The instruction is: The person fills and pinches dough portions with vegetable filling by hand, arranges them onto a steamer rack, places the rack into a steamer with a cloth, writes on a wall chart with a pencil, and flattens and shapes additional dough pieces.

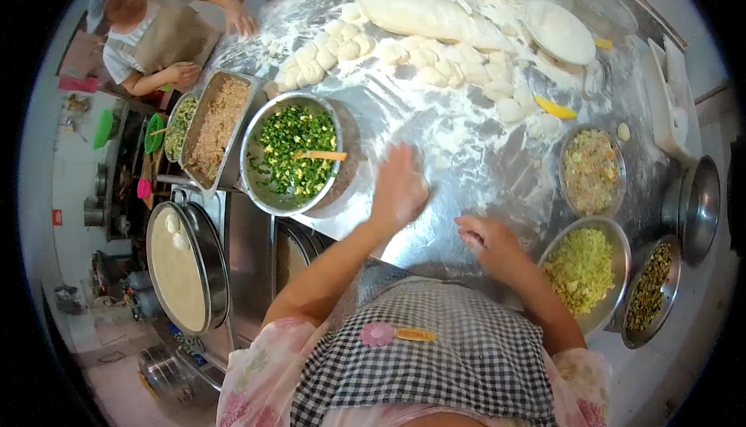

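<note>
My left hand (pixel 400 186) lies low over the floured steel table (pixel 365 128), stretched forward and blurred by motion. Its fingers look extended; anything under the palm is hidden. My right hand (pixel 489 244) is near the table's front edge, its fingers curled in; whatever they may hold does not show. Left of my left hand stands a steel bowl (pixel 336 120) of chopped greens with yellow bits and a wooden-handled utensil (pixel 322 155) in it. Beyond my hands lie several pieces of dough (pixel 454 69) and a long dough roll (pixel 435 19).
A bowl of chopped pale-green filling (pixel 583 268), a mixed filling bowl (pixel 592 170) and a dark filling bowl (pixel 651 295) stand right. A yellow scraper (pixel 555 108) lies behind. At left are a meat-filling tray (pixel 221 124) and a round steamer (pixel 183 287). Another person (pixel 159 34) works at far left.
</note>
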Demonstrator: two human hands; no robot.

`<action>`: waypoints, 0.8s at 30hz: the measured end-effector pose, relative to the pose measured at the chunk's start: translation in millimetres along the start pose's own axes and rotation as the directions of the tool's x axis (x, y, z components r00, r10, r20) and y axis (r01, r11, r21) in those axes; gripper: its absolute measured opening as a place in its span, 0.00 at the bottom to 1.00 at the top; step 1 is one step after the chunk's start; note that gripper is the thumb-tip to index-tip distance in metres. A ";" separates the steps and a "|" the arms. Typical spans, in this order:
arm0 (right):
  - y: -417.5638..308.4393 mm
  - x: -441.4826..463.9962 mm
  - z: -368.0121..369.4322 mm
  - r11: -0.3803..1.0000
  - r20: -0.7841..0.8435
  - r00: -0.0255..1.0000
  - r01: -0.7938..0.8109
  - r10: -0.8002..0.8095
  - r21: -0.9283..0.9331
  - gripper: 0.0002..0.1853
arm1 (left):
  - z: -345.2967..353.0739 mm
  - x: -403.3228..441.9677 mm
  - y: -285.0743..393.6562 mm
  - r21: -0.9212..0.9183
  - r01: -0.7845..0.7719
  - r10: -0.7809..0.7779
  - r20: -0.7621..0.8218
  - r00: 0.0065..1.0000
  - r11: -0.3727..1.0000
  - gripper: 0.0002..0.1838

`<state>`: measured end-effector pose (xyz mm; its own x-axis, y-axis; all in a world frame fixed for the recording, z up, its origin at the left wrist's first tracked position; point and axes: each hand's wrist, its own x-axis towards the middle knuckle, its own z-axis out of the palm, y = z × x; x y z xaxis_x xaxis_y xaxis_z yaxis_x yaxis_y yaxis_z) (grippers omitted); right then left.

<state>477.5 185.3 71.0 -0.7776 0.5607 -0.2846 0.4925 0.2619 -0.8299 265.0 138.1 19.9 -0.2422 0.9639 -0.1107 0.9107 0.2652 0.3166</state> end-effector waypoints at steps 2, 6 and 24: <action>6.7 -2.3 12.4 1.000 -0.043 0.999 0.013 -0.013 0.012 0.09 | 26.7 -49.0 -12.2 0.054 -0.285 0.284 0.036 0.958 0.957 0.36; 9.3 1.6 21.4 0.997 -0.015 0.997 -0.075 0.075 0.003 0.06 | 52.6 -32.9 -36.1 0.108 -0.333 0.344 -0.102 0.933 0.937 0.27; -116.8 84.6 73.3 0.895 0.040 0.993 0.086 -0.115 0.437 0.12 | -79.5 -108.9 -60.6 -0.869 0.056 -0.360 0.261 0.896 -0.491 0.05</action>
<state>325.5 144.6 108.7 -0.8439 0.4951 -0.2064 0.2035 -0.0605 -0.9772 209.6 18.9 87.7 -0.4573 0.7619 -0.4588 -0.7514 -0.0551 0.6575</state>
